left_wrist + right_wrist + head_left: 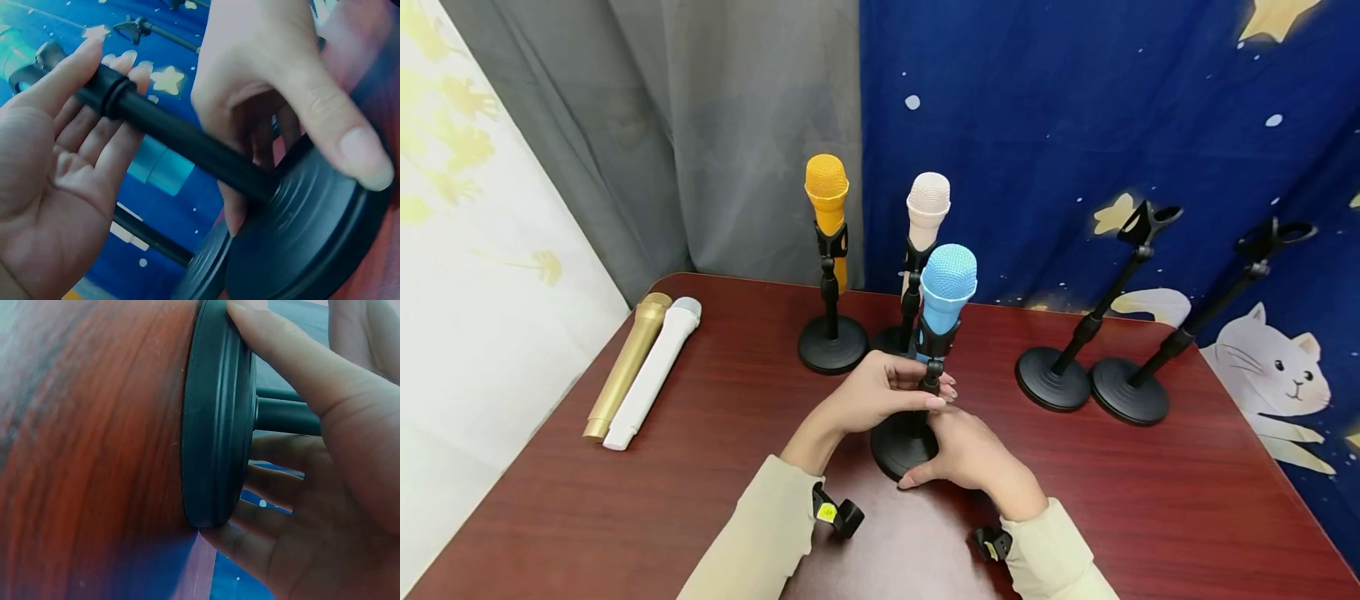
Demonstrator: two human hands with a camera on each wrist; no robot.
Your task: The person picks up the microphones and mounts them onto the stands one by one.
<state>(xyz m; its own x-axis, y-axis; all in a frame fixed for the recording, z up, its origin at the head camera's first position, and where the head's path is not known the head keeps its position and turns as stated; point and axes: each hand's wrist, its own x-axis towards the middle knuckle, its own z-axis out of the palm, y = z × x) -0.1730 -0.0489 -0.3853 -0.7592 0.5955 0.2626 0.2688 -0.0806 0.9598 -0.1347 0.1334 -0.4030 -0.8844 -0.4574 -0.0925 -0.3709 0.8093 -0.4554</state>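
Observation:
A blue microphone (949, 279) sits tilted in the clip of a black microphone stand (898, 447), which is on the table in front of me. My left hand (874, 393) holds the stand's pole below the clip, thumb on the near side and fingers behind. Lower down, my right hand (967, 450) grips the round base (215, 431), its thumb on the rim and its fingers around the far side. In the right wrist view the base lies flat against the tabletop.
Behind stand a yellow microphone (827, 187) and a white microphone (928, 204) on stands. Two stands with bare clips, one left (1052, 379) and one right (1129, 392), are at the right. A gold microphone (628, 367) and another white microphone (653, 375) lie at the left.

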